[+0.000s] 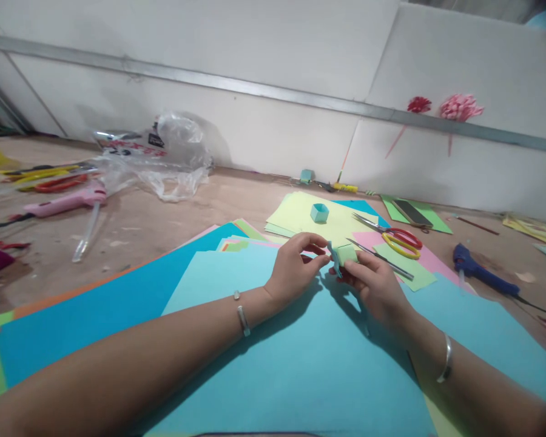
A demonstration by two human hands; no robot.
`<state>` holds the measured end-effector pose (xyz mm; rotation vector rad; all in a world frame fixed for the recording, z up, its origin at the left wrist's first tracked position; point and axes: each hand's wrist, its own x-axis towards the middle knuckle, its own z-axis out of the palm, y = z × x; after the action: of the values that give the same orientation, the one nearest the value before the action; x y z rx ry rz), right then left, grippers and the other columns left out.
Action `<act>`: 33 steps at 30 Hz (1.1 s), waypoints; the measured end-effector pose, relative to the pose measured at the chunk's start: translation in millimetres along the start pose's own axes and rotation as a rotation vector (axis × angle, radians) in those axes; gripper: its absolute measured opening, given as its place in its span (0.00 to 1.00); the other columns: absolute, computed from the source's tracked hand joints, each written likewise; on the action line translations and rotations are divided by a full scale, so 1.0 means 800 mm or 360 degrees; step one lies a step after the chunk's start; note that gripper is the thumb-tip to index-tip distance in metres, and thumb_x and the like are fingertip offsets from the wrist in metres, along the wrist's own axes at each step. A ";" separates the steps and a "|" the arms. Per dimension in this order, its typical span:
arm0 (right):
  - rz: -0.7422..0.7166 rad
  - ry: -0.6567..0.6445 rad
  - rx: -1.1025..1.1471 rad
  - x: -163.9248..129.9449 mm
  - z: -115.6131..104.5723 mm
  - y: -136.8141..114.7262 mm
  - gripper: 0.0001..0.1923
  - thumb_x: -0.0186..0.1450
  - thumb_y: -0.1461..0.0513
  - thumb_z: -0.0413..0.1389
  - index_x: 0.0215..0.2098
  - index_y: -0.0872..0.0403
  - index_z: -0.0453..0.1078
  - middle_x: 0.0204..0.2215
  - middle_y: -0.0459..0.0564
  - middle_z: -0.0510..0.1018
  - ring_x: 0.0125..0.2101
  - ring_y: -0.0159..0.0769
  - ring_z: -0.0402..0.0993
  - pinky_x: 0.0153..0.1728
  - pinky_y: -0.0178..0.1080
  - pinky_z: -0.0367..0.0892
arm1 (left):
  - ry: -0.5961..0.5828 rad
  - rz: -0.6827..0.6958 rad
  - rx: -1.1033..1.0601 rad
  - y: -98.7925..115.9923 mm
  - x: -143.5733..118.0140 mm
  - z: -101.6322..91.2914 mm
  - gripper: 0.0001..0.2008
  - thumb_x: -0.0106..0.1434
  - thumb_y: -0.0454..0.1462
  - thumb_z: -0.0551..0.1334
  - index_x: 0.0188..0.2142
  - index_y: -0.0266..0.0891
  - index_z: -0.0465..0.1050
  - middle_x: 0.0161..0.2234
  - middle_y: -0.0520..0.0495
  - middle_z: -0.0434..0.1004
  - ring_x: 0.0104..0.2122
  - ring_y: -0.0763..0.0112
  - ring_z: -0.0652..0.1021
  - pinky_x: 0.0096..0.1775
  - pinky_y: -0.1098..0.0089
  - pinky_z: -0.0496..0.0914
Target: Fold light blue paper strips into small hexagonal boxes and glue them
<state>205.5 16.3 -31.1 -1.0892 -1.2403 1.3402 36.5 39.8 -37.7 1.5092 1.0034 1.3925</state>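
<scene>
1. Left hand (295, 267): fingers pinched on the left edge of a small folded green paper piece (346, 255).
2. Right hand (373, 285): fingers curled under it, gripping.
3. Piece held just above a light blue sheet (277, 364); scissors (398, 240) near.

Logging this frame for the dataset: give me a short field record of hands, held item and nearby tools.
left hand: pinching the folded paper piece
right hand: holding the same piece from below
folded paper piece: pale green, small, between both hands
surface under hands: light blue paper sheet
scissors: red and yellow handles, lying past the hands
blue glue gun: lying to the right
paper ring: teal, on yellow sheet
</scene>
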 end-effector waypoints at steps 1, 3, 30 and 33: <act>0.0010 -0.0023 0.0030 0.000 0.001 0.000 0.09 0.58 0.57 0.63 0.34 0.53 0.77 0.31 0.49 0.77 0.32 0.35 0.73 0.37 0.41 0.69 | -0.0021 0.0021 0.0035 0.001 -0.001 0.001 0.09 0.54 0.29 0.66 0.35 0.37 0.73 0.37 0.47 0.76 0.34 0.70 0.78 0.32 0.71 0.73; 0.0038 -0.0056 0.0069 0.000 0.004 -0.001 0.09 0.57 0.57 0.63 0.33 0.53 0.76 0.31 0.49 0.77 0.32 0.36 0.73 0.37 0.41 0.69 | -0.0036 0.0042 0.0072 0.003 -0.003 0.002 0.10 0.54 0.28 0.66 0.37 0.37 0.74 0.38 0.46 0.76 0.34 0.70 0.79 0.31 0.71 0.73; 0.0164 -0.0157 0.0162 -0.004 0.007 0.004 0.15 0.52 0.57 0.69 0.37 0.51 0.78 0.33 0.48 0.80 0.36 0.36 0.76 0.40 0.41 0.72 | 0.0104 0.0293 0.0343 0.006 -0.002 -0.002 0.10 0.50 0.25 0.67 0.21 0.40 0.76 0.23 0.52 0.72 0.24 0.74 0.69 0.30 0.71 0.64; 0.0134 -0.0204 0.0148 -0.004 0.009 0.003 0.16 0.51 0.59 0.68 0.39 0.50 0.78 0.37 0.49 0.81 0.38 0.38 0.76 0.43 0.43 0.72 | 0.0139 0.0303 0.0404 0.004 -0.002 -0.002 0.10 0.51 0.24 0.66 0.22 0.41 0.76 0.23 0.53 0.70 0.26 0.73 0.70 0.30 0.71 0.63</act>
<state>198.7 12.5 -32.6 -1.0124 -1.2233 1.5368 34.9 37.3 -35.1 1.7809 1.1497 1.5191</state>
